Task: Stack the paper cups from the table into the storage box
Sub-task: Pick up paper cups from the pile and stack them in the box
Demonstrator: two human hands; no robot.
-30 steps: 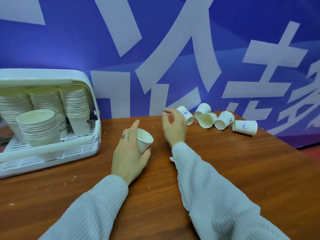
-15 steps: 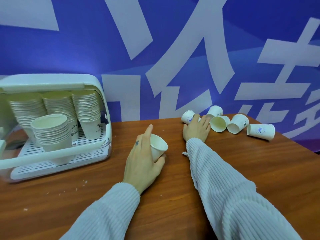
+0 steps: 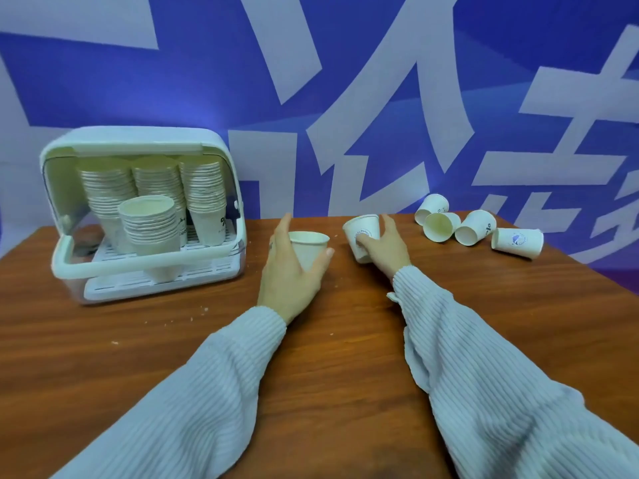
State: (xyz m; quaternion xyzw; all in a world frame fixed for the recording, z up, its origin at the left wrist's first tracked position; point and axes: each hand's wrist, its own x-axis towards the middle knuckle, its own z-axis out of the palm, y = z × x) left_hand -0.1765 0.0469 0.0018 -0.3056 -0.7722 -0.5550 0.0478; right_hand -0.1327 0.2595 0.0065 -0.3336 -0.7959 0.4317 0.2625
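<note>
Leftmost, the storage box (image 3: 145,216) sits on the wooden desk (image 3: 328,340) with its front open, and serves as the reference for everything below. Inside it stand three tall stacks of paper cups (image 3: 154,188) along the back, with a shorter stack (image 3: 150,223) in front of them on the slatted tray. Small white crumbs (image 3: 204,309) lie on the desk just before the box's right corner.

Right of the box, the left hand (image 3: 290,271) is clamped round a plain paper cup (image 3: 308,248), held upright with its mouth up, thumb on the far-from-box side and fingers on the near side. Further right, the right hand (image 3: 383,247) grips a printed cup (image 3: 362,236) (blue round logo facing the camera), tilted, mouth up and leaning toward the box; its base is hidden behind the hand. Both forearms wear pale ribbed sleeves (image 3: 484,375).

Farthest from the box, near the desk's back right edge, four loose cups (image 3: 473,226) lie on their sides close together, well apart from both hands. Behind everything hangs a blue backdrop (image 3: 207,81) with large white lettering.
</note>
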